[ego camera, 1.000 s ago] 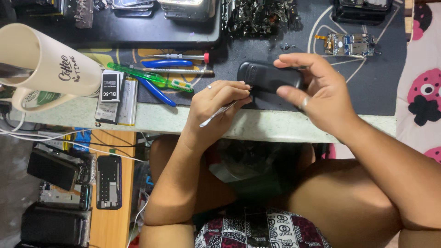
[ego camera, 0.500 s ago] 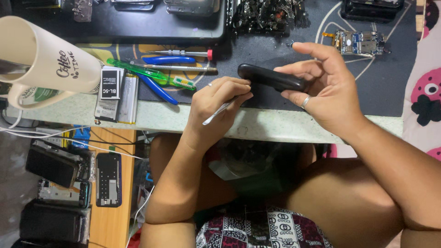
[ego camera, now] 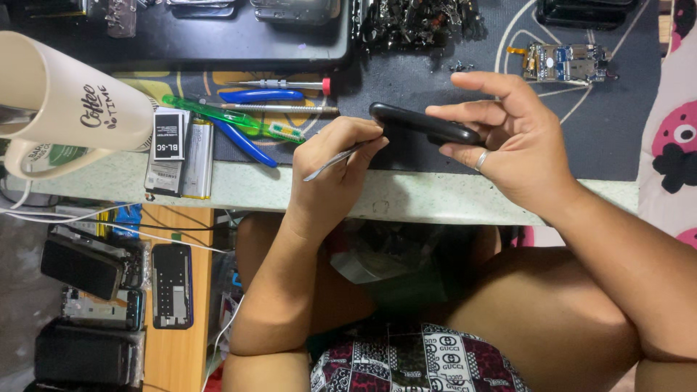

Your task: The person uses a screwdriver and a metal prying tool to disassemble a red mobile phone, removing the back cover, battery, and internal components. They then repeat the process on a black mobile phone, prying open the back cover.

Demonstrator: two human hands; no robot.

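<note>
Right hand [ego camera: 519, 149] pinches black phone [ego camera: 425, 123] on edge, above tabletop [ego camera: 406, 199] mat. Left hand [ego camera: 334, 163] pinches thin metal pry tool [ego camera: 335, 160], tip at phone's 9 o'clock end. Best w/ shallow angle, light force, steady grip.

A pale table [ego camera: 239, 190] with a light green-grey edge runs across the middle of the frame. A dark work mat [ego camera: 624, 138] with thin pale curved lines covers its far side, up to the top edge. At the lower left of the frame a wooden shelf [ego camera: 178, 348] sits lower than the table, its orange-brown surface carrying dark flat devices, and white cables [ego camera: 87, 218] trail across it. Beyond the shelf, at the far left, a grey floor [ego camera: 18, 290] shows. At the right edge hangs a pale pink cloth [ego camera: 671, 181] with darker pink and black shapes. The light is even and soft.
</note>
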